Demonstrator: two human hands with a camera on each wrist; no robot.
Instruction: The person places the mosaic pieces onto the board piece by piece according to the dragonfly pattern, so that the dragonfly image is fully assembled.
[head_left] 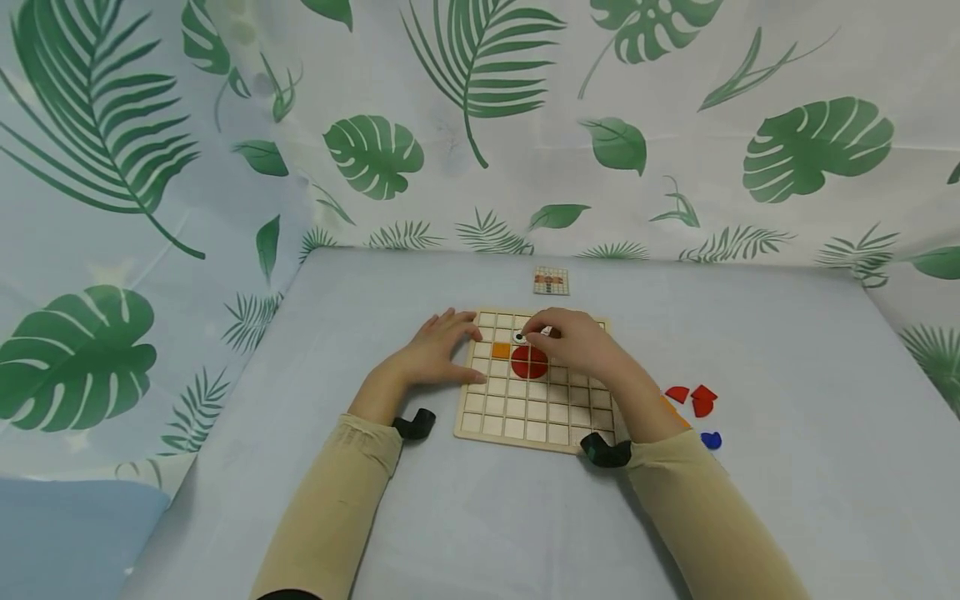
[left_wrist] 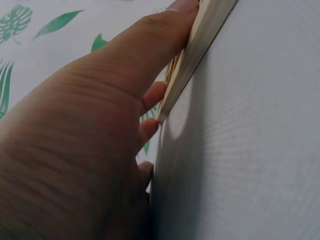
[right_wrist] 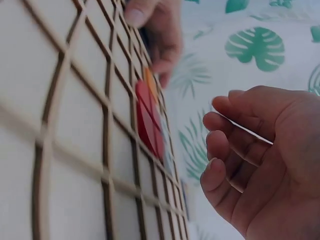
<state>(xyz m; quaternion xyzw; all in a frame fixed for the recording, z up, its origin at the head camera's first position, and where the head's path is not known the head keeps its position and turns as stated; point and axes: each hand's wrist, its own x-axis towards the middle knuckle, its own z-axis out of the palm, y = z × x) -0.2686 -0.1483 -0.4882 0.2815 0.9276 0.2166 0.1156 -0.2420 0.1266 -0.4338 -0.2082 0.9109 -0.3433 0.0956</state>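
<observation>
A wooden grid board (head_left: 495, 406) lies flat, holding a red disc of quarter pieces (head_left: 529, 362), an orange square (head_left: 501, 351) and a white piece with a black dot (head_left: 520, 337). My left hand (head_left: 435, 350) rests at the board's left side, thumb and fingers spread; in the left wrist view the hand (left_wrist: 95, 100) touches the board's edge (left_wrist: 187, 67). Above the board's upper part is my right hand (head_left: 581, 340), fingertips beside the dotted piece and partly covering another white piece. In the right wrist view this hand (right_wrist: 265, 145) is loosely bent, nothing visible in it.
A small patterned card (head_left: 551, 281) lies behind the board. Right of the board are loose red pieces (head_left: 703, 400), a blue piece (head_left: 711, 440) and an orange piece (head_left: 675, 412) partly hidden by the right forearm. A leaf-patterned curtain (head_left: 510, 183) stands behind.
</observation>
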